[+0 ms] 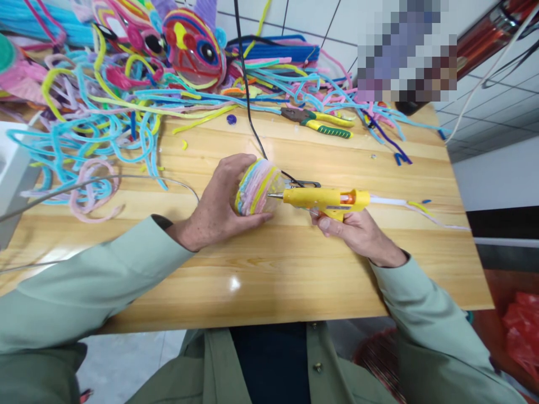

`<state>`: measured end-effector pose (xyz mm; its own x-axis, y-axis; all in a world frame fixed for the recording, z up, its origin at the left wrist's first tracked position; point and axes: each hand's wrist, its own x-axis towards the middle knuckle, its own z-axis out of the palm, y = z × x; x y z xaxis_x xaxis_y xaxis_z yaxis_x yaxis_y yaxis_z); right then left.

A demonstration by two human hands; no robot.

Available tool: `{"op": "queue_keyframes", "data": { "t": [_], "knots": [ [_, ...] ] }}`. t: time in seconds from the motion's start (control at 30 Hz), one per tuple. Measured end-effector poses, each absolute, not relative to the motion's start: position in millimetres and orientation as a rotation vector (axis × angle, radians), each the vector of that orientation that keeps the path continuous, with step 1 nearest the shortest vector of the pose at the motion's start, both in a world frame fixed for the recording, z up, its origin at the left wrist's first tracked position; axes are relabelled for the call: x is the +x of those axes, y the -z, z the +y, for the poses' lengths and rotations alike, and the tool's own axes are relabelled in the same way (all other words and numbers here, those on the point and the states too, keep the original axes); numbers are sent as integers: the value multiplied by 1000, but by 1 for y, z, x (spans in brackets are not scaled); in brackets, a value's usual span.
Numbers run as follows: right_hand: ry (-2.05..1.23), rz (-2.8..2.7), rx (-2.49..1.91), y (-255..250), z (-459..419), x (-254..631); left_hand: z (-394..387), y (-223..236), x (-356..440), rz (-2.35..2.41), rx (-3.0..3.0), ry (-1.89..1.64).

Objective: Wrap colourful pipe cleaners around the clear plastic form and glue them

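My left hand is closed around a rounded, clear-looking form wrapped in pipe cleaners in bands of yellow, pink, white and light blue. Its right end is bare and see-through. In my right hand is a yellow hot glue gun, with a white glue stick sticking out of its back. The metal nozzle points left and meets or nearly meets the edge of the wrapped bands. Behind the gun, a dark-handled tool, perhaps scissors, lies partly hidden.
Loose pipe cleaners tangle across the table's back left. A colourful pipe-cleaner face stands among them. Pliers with yellow-green handles lie behind my hands. A black cord runs down to the work. A white box sits at left.
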<state>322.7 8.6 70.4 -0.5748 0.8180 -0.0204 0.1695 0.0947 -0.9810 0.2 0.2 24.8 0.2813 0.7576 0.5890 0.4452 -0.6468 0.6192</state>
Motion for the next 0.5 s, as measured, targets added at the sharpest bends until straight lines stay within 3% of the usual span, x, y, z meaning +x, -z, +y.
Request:
{"op": "queue_keyframes", "data": {
  "t": [0.5],
  "knots": [
    [-1573,-1791,-952,-73,7,319,0,-25,-1,1154,2256,-1285]
  ]
}}
